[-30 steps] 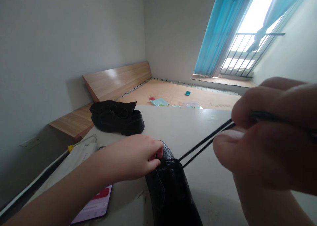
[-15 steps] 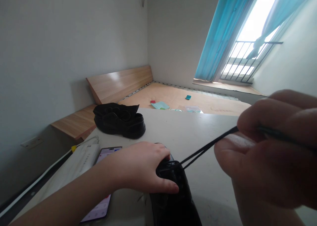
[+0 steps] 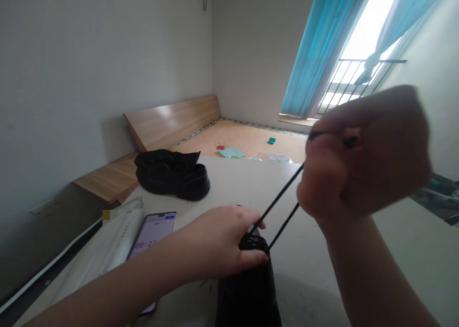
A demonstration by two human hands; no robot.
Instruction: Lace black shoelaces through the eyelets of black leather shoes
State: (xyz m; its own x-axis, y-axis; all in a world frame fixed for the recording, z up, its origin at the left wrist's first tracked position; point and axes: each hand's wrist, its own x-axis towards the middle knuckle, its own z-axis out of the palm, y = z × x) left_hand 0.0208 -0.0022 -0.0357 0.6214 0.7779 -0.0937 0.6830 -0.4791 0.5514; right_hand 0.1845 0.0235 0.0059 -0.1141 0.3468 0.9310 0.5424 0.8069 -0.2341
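Higher now, my right hand [image 3: 362, 150] pinches the black lace [image 3: 278, 205] taut in a closed fist; my left hand [image 3: 218, 243] grips the black leather shoe [image 3: 251, 288] just beside the smartphone [image 3: 152, 236], no knot showing yet.

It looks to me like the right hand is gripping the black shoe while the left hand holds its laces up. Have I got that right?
Not quite: the hands are the other way round. The head view shows the left hand gripping the black shoe, while the right hand holds its black laces up.
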